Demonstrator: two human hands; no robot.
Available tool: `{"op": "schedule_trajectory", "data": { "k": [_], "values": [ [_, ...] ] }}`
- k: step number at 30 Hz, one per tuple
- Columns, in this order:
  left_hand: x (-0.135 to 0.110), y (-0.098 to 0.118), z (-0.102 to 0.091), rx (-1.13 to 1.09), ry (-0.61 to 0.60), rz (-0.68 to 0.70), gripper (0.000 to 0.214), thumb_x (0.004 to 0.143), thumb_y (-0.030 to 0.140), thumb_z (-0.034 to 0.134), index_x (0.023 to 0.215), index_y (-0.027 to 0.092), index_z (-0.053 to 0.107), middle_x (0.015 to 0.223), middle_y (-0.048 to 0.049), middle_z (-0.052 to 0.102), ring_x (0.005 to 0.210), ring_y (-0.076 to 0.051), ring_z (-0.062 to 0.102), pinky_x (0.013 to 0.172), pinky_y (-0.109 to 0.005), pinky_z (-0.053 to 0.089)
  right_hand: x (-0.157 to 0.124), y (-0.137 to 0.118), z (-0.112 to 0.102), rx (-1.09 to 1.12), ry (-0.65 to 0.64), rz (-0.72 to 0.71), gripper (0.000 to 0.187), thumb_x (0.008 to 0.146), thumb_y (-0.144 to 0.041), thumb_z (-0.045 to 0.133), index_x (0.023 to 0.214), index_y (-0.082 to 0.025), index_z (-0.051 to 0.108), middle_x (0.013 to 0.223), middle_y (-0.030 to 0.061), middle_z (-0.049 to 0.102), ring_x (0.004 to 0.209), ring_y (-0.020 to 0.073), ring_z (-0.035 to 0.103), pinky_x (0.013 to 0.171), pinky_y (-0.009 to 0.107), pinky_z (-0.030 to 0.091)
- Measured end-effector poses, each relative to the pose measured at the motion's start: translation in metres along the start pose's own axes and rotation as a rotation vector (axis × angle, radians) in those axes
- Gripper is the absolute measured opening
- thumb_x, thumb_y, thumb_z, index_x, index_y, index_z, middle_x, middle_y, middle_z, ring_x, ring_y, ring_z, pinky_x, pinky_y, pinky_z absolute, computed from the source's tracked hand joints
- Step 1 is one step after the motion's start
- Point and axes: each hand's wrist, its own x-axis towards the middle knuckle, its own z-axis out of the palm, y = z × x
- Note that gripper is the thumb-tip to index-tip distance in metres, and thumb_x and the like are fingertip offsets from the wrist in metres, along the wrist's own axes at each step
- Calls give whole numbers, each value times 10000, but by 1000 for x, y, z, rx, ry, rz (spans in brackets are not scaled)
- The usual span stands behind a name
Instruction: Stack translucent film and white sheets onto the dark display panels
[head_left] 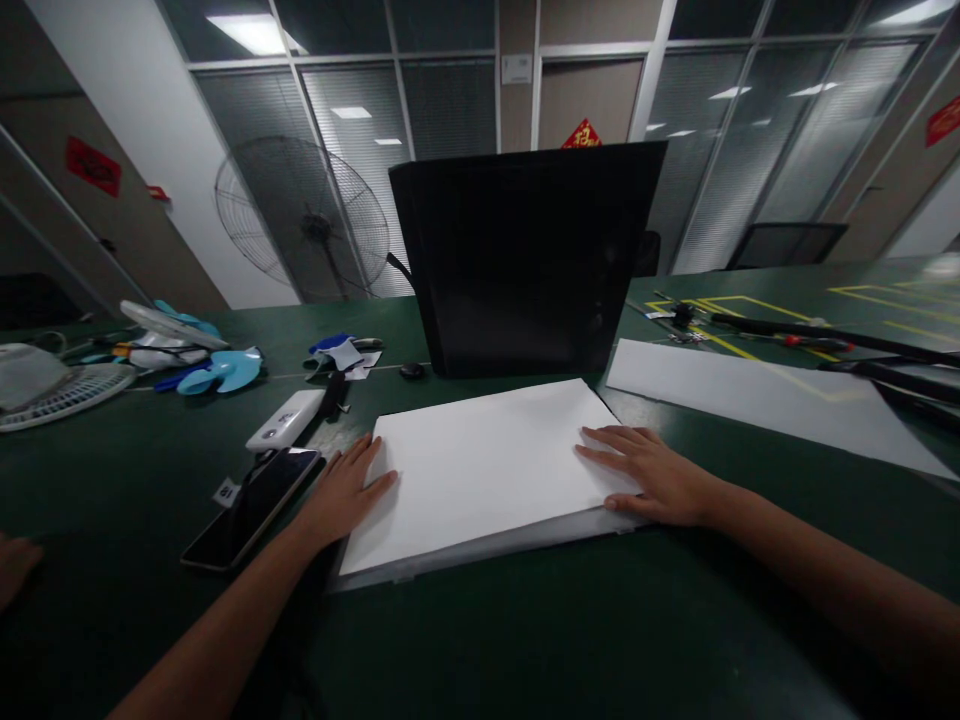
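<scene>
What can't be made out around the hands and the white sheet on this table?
Head view throughout.
Whatever lies under the white sheet: covered by it and by the left hand and right hand.
Behind the black panel: hidden by the panel.
A third hand: cut off by the left edge.
Print on the white box: too small.

Both hands, left hand [346, 490] and right hand [651, 472], rest flat on the white paper stack [484, 465].
</scene>
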Motion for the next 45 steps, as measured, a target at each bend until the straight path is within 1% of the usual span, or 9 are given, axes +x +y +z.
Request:
{"op": "schedule_trajectory", "data": {
  "k": [5, 10, 14, 22, 26, 30, 34, 40, 45],
  "values": [
    [0, -1, 2, 3, -2, -7, 828, 1004, 571, 350, 1625, 23, 350, 1724, -238, 277, 1615, -358, 240, 1299, -572, 196, -5, 9, 0, 77, -73, -55, 986, 861, -796, 650, 1673, -466, 198, 1769, -3, 106, 1604, 441, 128, 1257, 746, 62],
    [1, -4, 6, 3, 23, -14, 740, 1022, 521, 323, 1616, 82, 378, 1725, -212, 299, 1613, -341, 259, 1289, -566, 221, -7, 14, -1, 93, -101, -124, 1093, 800, -798, 721, 1680, -446, 176, 1770, 9, 71, 1612, 422, 71, 1257, 730, 17],
    [1, -5, 7, 5, 17, -19, 754, 1022, 524, 308, 1619, 67, 357, 1731, -217, 283, 1621, -328, 235, 1298, -545, 196, -8, 12, -4, 78, -126, -95, 1157, 766, -800, 753, 1687, -418, 165, 1765, 34, 100, 1606, 436, 96, 1253, 748, 36],
    [2, -6, 9, 11, 39, -13, 747, 1010, 522, 363, 1614, 82, 379, 1717, -220, 312, 1605, -353, 277, 1282, -574, 237, -9, 17, -5, 87, -110, -71, 1082, 746, -782, 787, 1653, -442, 303, 1749, 28, 207, 1583, 449, 218, 1249, 756, 155],
    [3, -7, 8, -2, 27, -7, 756, 1013, 521, 350, 1613, 61, 370, 1722, -235, 284, 1611, -350, 258, 1288, -573, 224, -9, 22, -5, 114, -92, -99, 1034, 792, -772, 756, 1655, -458, 281, 1748, -1, 216, 1596, 411, 204, 1275, 709, 143],
    [3, -7, 7, -20, 17, -20, 750, 1015, 507, 332, 1612, 55, 355, 1726, -239, 262, 1618, -335, 234, 1299, -572, 192, -9, 27, -3, 145, -91, -113, 1067, 812, -780, 728, 1678, -421, 217, 1753, 16, 195, 1606, 395, 165, 1281, 691, 122],
    [4, -8, 8, -21, 3, -36, 754, 1019, 495, 296, 1619, 41, 329, 1732, -237, 252, 1627, -316, 203, 1311, -541, 165, -11, 36, 1, 158, -82, -61, 1153, 777, -792, 749, 1690, -409, 158, 1761, 31, 167, 1607, 414, 136, 1261, 713, 159],
    [4, -8, 9, -26, -2, -32, 750, 1026, 482, 270, 1629, 38, 307, 1739, -233, 235, 1629, -318, 202, 1309, -547, 167, -14, 51, 2, 159, -84, -29, 1224, 773, -794, 750, 1708, -350, 96, 1772, 56, 82, 1614, 420, 13, 1270, 712, 37],
    [3, -6, 8, -14, 15, -33, 729, 1027, 464, 291, 1622, 43, 332, 1733, -225, 263, 1620, -334, 233, 1301, -554, 198, -15, 56, -4, 243, -144, 149, 1237, 743, -783, 781, 1707, -366, 128, 1774, 46, 101, 1603, 467, 44, 1257, 747, 119]
  ]
}}
